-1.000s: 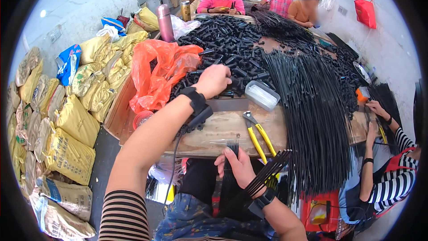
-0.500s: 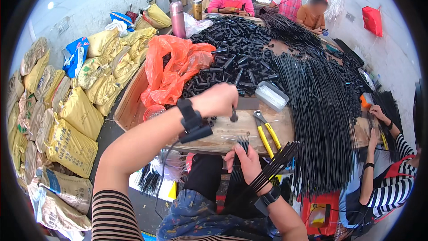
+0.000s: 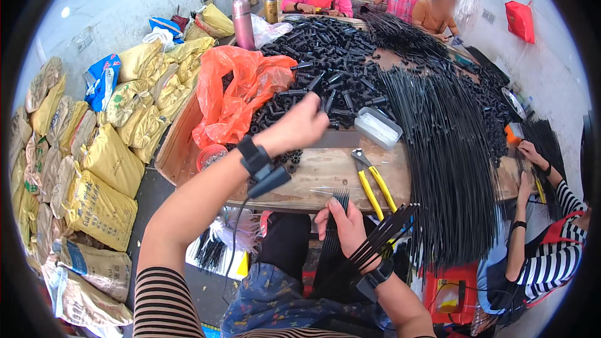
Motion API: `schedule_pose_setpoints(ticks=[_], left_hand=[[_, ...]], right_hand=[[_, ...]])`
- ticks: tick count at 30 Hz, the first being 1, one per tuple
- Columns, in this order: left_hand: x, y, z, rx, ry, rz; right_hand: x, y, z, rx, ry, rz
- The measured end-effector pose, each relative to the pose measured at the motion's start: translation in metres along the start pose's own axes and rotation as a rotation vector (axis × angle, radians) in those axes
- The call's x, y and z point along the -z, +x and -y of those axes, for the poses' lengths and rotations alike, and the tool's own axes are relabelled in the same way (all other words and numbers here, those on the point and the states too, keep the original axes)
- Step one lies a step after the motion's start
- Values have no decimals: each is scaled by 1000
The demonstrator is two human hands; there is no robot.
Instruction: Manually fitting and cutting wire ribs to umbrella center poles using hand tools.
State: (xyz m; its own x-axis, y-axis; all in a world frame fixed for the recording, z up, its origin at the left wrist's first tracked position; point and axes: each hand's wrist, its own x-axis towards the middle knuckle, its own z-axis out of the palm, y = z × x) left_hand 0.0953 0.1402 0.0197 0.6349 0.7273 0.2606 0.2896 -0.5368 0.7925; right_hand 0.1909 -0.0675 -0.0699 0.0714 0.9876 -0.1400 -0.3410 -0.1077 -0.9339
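Observation:
My left hand [image 3: 300, 125] is over the near edge of a heap of black tubular plastic parts [image 3: 344, 75], fingers curled together. What they grip, if anything, is hidden against the dark heap. My right hand [image 3: 346, 230], just off the table's front edge, is closed round several thin black rods [image 3: 341, 197], their tips fanned above the thumb. More black rods [image 3: 391, 228] lie across that wrist. Yellow-handled pliers [image 3: 374, 181] rest on the wooden table [image 3: 313, 181] between the hands and a long bundle of black rods [image 3: 444, 169].
A clear plastic box [image 3: 378, 129] sits by the heap. Left of it are an orange plastic bag [image 3: 235, 91], a red tub of small pieces [image 3: 213, 155] and a pink flask [image 3: 243, 24]. Filled sacks [image 3: 103, 200] line the left wall. A co-worker's hands [image 3: 527, 163] work at the right.
My left hand has moved up from above the rods to the heap; the small dark piece seen hanging at its fingers no longer shows. My right hand keeps its hold, nearly still.

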Motion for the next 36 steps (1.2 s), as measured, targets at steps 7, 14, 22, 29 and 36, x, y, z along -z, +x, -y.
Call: schedule_pose_setpoints(ticks=[7,14,22,29,36], left_hand=[[30,33,24,-121,522,124],[11,42,26,-200,817,294],[1,51,35,-344,976,338],[16,32,10,-289,711,174],[36,-60,-51,-17,84,246]], right_hand=[[-7,1,-1,53,35,4],[-6,2,-3,21,66,-15],[-8,2,-6,49,96,-10],[-2,-4,3,38,35,16],[-12,-13,29,98,-45,115]])
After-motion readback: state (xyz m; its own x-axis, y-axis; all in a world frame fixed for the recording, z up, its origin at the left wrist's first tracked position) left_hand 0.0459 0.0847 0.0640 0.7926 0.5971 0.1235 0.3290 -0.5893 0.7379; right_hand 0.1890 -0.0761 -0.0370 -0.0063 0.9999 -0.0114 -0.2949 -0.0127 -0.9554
